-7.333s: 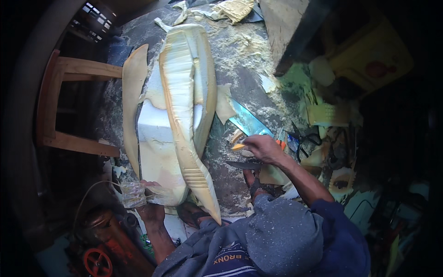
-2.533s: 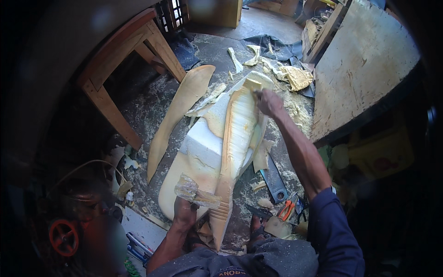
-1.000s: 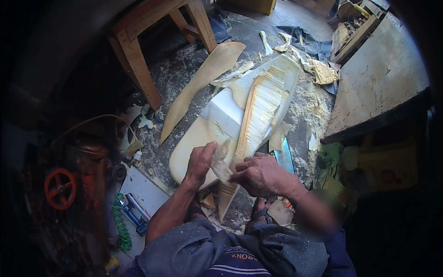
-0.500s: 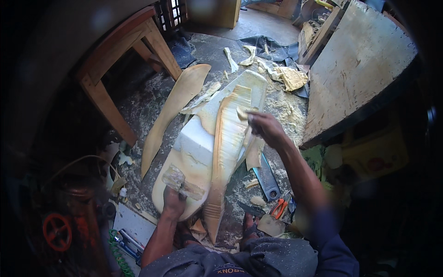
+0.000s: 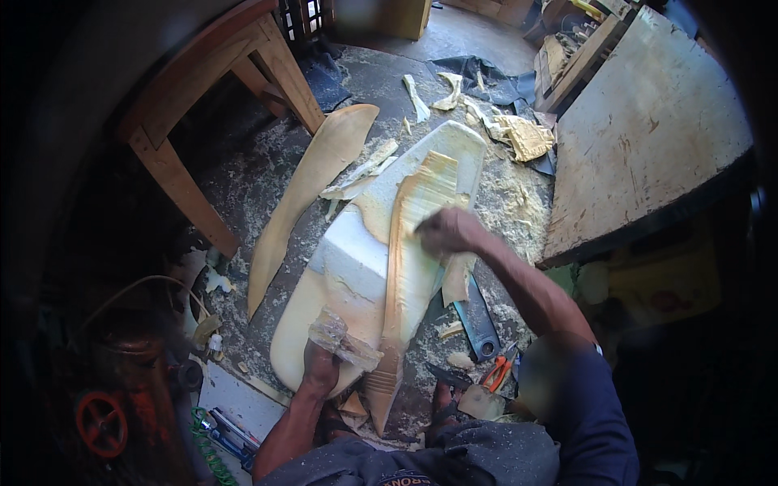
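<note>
My left hand (image 5: 321,366) grips a crumpled, clear plastic object (image 5: 342,343) over the lower part of a large cream-and-white foam slab (image 5: 296,328). A long, ridged foam piece (image 5: 420,193) with browned edges lies along the slab's right side, its narrow lower end reaching toward my feet. My right hand (image 5: 446,231), blurred by motion, is closed over the middle of this ridged piece; whatever is inside its fingers is hidden. A separate long, curved tan piece (image 5: 296,202) lies to the left of the slab, beside pale foam offcuts (image 5: 365,174).
A wooden stool (image 5: 186,186) stands at the left, a worn board (image 5: 636,138) at the right. A blue metal tool (image 5: 478,328), orange-handled pliers (image 5: 494,374) and scraps lie right of the slab. Machinery with a red handwheel (image 5: 101,417) is at the lower left.
A second ago both hands were together low on the slab. My right hand has since moved up the ridged piece, and in the last half second slightly down and leftward.
</note>
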Demonstrator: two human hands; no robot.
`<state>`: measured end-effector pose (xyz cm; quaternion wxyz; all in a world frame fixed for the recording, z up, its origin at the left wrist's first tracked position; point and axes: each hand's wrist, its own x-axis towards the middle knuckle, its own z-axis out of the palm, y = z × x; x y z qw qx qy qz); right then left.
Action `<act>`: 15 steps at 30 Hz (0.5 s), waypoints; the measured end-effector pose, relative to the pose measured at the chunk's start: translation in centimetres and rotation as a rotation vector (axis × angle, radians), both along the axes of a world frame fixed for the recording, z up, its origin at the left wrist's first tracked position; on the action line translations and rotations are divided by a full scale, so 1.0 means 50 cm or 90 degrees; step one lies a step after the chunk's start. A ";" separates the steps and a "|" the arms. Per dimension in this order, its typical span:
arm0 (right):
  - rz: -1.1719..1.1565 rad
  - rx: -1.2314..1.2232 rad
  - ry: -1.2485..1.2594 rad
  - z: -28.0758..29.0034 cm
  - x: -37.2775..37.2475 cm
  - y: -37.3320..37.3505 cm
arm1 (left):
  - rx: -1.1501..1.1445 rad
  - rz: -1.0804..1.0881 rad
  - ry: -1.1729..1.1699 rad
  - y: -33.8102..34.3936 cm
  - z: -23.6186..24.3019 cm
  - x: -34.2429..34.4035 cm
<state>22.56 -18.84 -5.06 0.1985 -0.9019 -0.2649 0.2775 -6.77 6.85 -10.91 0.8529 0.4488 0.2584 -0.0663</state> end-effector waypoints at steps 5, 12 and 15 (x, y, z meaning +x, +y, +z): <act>-0.105 0.127 -0.015 -0.002 0.048 -0.002 | 0.082 0.013 0.009 -0.013 0.014 0.004; -0.139 -0.058 -0.250 -0.020 0.061 0.057 | 0.056 -0.025 0.013 -0.001 0.003 -0.002; 0.008 -0.026 -0.284 -0.038 -0.046 0.060 | 0.163 -0.050 0.006 0.000 -0.013 -0.005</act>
